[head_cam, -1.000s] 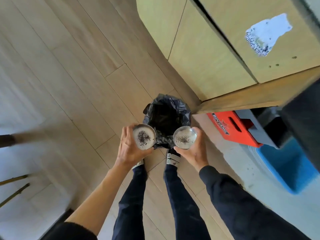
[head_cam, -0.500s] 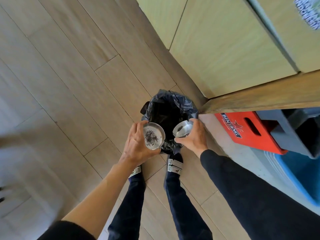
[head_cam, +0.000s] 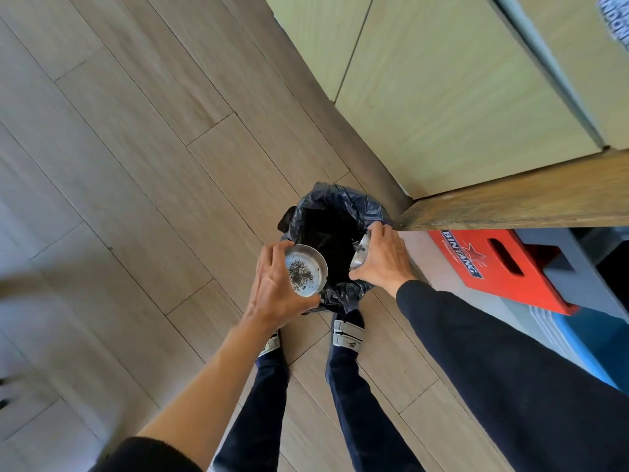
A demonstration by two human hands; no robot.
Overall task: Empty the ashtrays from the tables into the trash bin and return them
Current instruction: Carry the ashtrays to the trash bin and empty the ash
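My right hand (head_cam: 383,258) grips 1 round metal ashtray (head_cam: 361,251), tipped over the black-lined trash bin (head_cam: 335,204). My left hand (head_cam: 276,286) holds the second ashtray (head_cam: 305,270) level, ash inside; emptying and return remain.

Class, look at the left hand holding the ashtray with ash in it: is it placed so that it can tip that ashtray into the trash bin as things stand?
Probably yes. The left hand holds its ashtray at the rim of the trash bin, and the dark opening beside it looks free. The right hand tips its own ashtray at the opposite rim.
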